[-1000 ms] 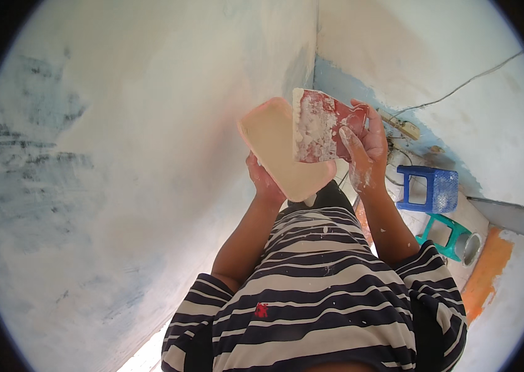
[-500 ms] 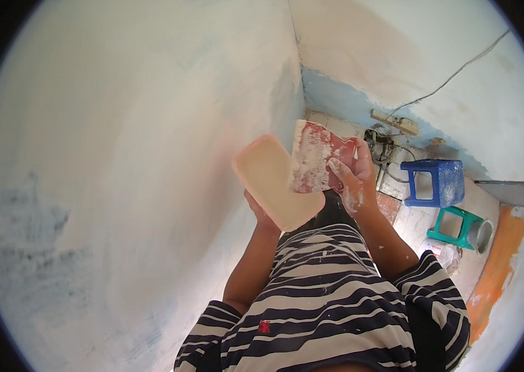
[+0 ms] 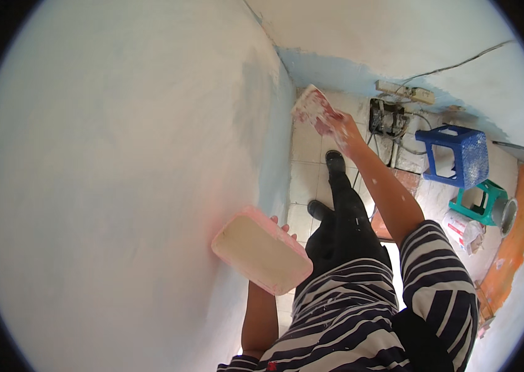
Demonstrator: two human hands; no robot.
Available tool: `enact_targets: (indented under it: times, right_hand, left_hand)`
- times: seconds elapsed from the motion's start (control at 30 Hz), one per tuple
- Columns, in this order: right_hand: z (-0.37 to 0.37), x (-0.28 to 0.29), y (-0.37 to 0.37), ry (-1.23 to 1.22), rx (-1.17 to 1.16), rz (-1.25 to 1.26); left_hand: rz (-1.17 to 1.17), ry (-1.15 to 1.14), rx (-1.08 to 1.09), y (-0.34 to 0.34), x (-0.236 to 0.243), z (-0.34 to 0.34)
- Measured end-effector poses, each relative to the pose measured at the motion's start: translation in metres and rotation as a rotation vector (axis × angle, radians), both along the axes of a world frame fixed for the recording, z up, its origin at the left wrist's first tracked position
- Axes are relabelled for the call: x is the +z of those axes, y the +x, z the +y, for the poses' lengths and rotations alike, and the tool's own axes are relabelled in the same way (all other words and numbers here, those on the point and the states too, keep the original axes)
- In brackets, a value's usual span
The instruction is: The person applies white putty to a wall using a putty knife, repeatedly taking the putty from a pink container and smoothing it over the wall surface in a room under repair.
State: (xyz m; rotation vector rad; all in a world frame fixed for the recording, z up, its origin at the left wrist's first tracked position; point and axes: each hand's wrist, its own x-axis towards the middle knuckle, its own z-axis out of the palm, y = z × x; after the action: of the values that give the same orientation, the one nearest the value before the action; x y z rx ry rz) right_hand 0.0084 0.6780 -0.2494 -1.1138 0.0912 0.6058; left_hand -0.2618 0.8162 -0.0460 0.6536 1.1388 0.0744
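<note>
My left hand [image 3: 284, 228] grips a shallow pink rectangular tub [image 3: 299, 249] from beneath, close to the wall on the left. Its fingertips show past the rim, and the rest of the hand is hidden. Smooth cream-coloured putty [image 3: 259, 253] fills the tub. My right hand [image 3: 340, 131], smeared with white, is stretched forward and closed round a wide red putty scraper [image 3: 312, 110]. White putty coats much of the scraper's face. The scraper is in front of the wall corner; whether it touches the wall I cannot tell.
A large wall [image 3: 119, 155] with patchy white over blue rises on the left. Ahead on the right are a power strip [image 3: 404, 92] with cables, a blue stool [image 3: 457, 155], a green stool [image 3: 491, 198], a metal pot [image 3: 508, 217] and a white bag [image 3: 463, 230] on the tiled floor.
My right hand has moved the scraper away from the tub, forward toward the wall corner. The tub in my left hand has come lower and nearer to me. The view has shifted.
</note>
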Motion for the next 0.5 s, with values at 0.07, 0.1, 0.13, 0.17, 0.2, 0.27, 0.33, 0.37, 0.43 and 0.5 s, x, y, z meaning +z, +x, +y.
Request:
enact_targets:
  times: [0.07,0.1,0.13,0.17,0.2,0.27,0.33,0.37,0.43,0.5]
  right_hand:
    - [0.045,-0.043,0.024,-0.097,-0.079,0.082]
    - [0.056,-0.066,0.041,-0.197,-0.034,0.053]
    - [0.064,-0.089,0.054,-0.301,0.014,0.028]
    - [0.076,-0.108,0.065,-0.303,0.009,0.042]
    - [0.089,-0.125,0.075,-0.307,-0.018,0.031]
    - [0.119,-0.142,0.075,-0.307,-0.035,0.034]
    - [0.148,-0.145,0.071,-0.49,-0.091,-0.164]
    - [0.154,-0.152,0.07,-0.494,-0.095,-0.163]
    - [0.167,-0.159,0.053,-0.638,-0.098,-0.374]
    - [0.178,-0.144,0.014,-0.724,-0.074,-0.48]
  left_hand:
    - [-0.003,-0.099,0.022,-0.006,-0.01,0.014]
    - [0.008,-0.099,0.012,-0.002,-0.016,0.017]
    - [0.003,-0.116,-0.028,0.001,-0.019,0.017]
    - [-0.003,-0.132,-0.064,0.005,-0.019,0.016]
    - [0.009,-0.137,-0.068,0.01,-0.021,0.015]
    - [0.117,-0.158,-0.017,0.014,-0.022,0.02]
    - [0.124,-0.165,-0.024,0.015,-0.022,0.021]
    - [0.103,-0.173,-0.04,0.018,-0.023,0.022]
    - [0.054,-0.251,0.025,0.022,-0.022,0.023]
    - [0.027,-0.322,0.113,0.026,-0.022,0.024]
